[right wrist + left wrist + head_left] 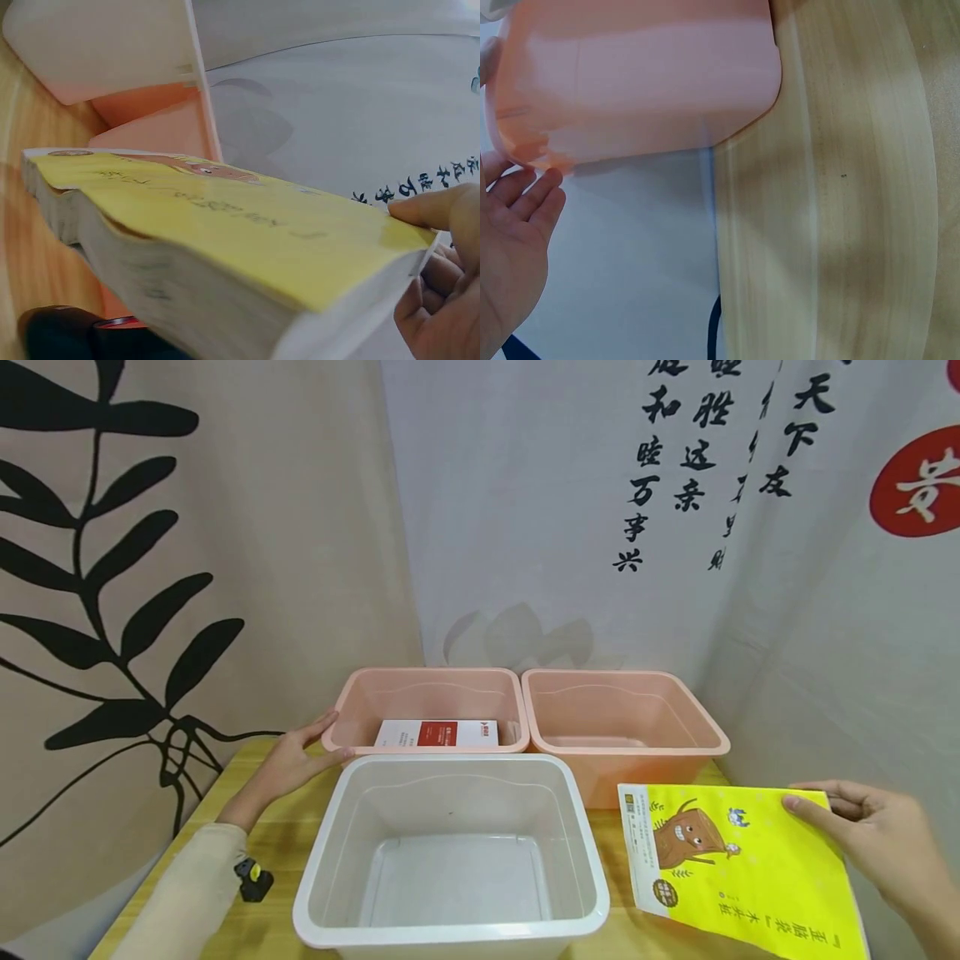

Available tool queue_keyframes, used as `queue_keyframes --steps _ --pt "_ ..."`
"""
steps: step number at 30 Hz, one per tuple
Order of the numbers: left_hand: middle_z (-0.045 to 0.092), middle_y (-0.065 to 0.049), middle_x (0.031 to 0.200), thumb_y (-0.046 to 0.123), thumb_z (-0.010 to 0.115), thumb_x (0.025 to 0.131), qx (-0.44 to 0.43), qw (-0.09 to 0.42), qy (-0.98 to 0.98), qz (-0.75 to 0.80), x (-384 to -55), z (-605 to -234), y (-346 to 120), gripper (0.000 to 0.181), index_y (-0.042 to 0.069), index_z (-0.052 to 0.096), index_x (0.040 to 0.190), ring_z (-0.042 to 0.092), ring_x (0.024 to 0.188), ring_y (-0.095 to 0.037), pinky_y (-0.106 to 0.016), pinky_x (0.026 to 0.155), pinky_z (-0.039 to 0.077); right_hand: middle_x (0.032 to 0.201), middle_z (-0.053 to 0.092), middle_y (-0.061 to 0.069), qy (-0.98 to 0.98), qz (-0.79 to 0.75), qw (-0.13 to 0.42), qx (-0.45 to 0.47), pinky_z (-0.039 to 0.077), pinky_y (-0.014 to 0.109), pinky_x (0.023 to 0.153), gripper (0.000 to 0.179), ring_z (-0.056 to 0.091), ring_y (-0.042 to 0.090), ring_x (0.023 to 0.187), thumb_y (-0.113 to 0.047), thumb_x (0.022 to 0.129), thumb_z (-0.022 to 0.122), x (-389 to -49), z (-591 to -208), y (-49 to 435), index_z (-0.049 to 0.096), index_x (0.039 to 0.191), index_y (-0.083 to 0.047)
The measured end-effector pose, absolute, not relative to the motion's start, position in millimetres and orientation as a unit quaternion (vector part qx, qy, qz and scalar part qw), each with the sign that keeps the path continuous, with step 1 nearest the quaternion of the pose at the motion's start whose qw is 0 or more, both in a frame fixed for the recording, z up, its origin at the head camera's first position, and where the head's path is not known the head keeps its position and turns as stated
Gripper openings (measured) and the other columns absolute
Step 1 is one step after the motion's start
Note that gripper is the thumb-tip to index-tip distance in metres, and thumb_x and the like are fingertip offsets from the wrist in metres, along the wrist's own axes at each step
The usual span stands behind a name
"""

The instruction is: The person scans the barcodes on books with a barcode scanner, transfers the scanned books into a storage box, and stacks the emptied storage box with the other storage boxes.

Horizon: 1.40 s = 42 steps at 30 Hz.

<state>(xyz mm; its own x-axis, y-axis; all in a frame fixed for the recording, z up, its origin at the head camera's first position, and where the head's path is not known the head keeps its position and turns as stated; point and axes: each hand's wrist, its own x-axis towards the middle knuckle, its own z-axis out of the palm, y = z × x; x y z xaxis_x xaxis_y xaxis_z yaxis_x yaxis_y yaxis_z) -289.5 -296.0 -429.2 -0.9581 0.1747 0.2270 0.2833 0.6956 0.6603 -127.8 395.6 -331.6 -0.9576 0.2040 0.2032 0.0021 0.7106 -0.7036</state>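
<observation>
At the left end of a pink bin (420, 689), my left hand (296, 768) grips the rim, with the thumb toward the front corner. The left wrist view shows its fingertips against the outer wall of the pink bin (667, 82). To the right of the white bin (450, 935), my right hand (873, 835) pinches a yellow tissue pack (750, 868) by its far right corner, thumb on top. That pack is printed with a brown cartoon stump; the right wrist view shows the tissue pack's (225, 217) thick whitish side.
A white and red box (438, 733) lies inside the left pink bin. Beside it stands a second pink bin (622, 768). All the bins are on a wooden table (262, 827), with printed curtains (525, 527) behind. Something dark (67, 330) shows below the pack.
</observation>
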Motion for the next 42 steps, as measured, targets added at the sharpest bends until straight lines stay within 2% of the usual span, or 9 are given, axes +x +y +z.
queue_keyframes --steps 7,16,21,24,31,36,42 --pt "0.023 -0.015 0.168 0.056 0.071 0.091 -0.121 0.071 -0.919 -0.369 -289.9 -430.3 -296.1 0.096 0.006 0.027 0.161 0.029 0.149 -0.048 -0.070 0.112 0.033 0.078 0.077 -0.003 -0.920 0.369 0.114 -0.063 0.055 0.026 0.052 0.045 0.071 0.017 0.061 -0.041 0.094 0.074 -126.3 -341.3 394.5 0.076 0.109 0.001" --pt "0.023 -0.014 0.168 0.053 0.071 0.093 -0.125 0.069 -0.915 -0.377 -289.4 -429.5 -296.9 0.094 0.006 0.026 0.161 0.028 0.150 -0.047 -0.069 0.113 0.033 0.080 0.078 -0.002 -0.928 0.344 0.115 -0.081 0.052 0.022 0.054 0.051 0.069 0.010 0.063 -0.044 0.092 0.075 -129.1 -345.0 401.2 0.075 0.111 0.003" --pt "0.023 -0.015 0.168 0.052 0.071 0.093 -0.126 0.069 -0.915 -0.376 -289.3 -429.0 -296.9 0.093 0.005 0.027 0.161 0.029 0.149 -0.048 -0.068 0.114 0.033 0.078 0.077 -0.003 -0.929 0.346 0.117 -0.068 0.052 0.023 0.053 0.049 0.069 0.014 0.061 -0.043 0.094 0.073 -129.7 -340.2 401.6 0.074 0.112 0.003" --pt "0.023 -0.015 0.168 0.052 0.071 0.094 -0.124 0.070 -0.915 -0.377 -289.0 -428.9 -296.6 0.093 0.005 0.027 0.161 0.029 0.149 -0.048 -0.068 0.114 0.033 0.077 0.076 -0.006 -0.925 0.354 0.134 -0.044 0.053 0.023 0.052 0.040 0.069 0.016 0.060 -0.038 0.096 0.073 -131.5 -335.3 399.7 0.075 0.109 -0.001" --pt "0.024 -0.016 0.167 0.052 0.070 0.094 -0.123 0.071 -0.915 -0.376 -290.4 -429.4 -296.2 0.091 0.004 0.029 0.160 0.030 0.149 -0.048 -0.066 0.114 0.034 0.077 0.075 -0.015 -0.895 0.407 0.184 0.011 0.051 0.017 0.053 0.004 0.068 0.010 0.061 -0.018 0.096 0.074 -139.5 -320.4 396.4 0.077 0.099 -0.016" --pt "0.023 -0.015 0.168 0.053 0.070 0.094 -0.119 0.071 -0.917 -0.375 -289.7 -429.2 -296.1 0.092 0.005 0.028 0.160 0.030 0.149 -0.048 -0.066 0.114 0.034 0.075 0.073 -0.020 -0.882 0.415 0.221 0.036 0.042 0.017 0.047 0.015 0.064 0.004 0.059 -0.011 0.095 0.074 -147.8 -304.5 391.8 0.075 0.094 -0.026" --pt "0.022 -0.014 0.168 0.053 0.069 0.094 -0.120 0.070 -0.916 -0.377 -288.5 -429.3 -296.2 0.091 0.006 0.028 0.161 0.029 0.150 -0.047 -0.067 0.114 0.033 0.071 0.069 -0.023 -0.872 0.416 0.255 0.049 0.024 0.029 0.034 0.027 0.050 0.007 0.049 -0.010 0.095 0.073 -158.8 -289.3 390.2 0.071 0.091 -0.036"
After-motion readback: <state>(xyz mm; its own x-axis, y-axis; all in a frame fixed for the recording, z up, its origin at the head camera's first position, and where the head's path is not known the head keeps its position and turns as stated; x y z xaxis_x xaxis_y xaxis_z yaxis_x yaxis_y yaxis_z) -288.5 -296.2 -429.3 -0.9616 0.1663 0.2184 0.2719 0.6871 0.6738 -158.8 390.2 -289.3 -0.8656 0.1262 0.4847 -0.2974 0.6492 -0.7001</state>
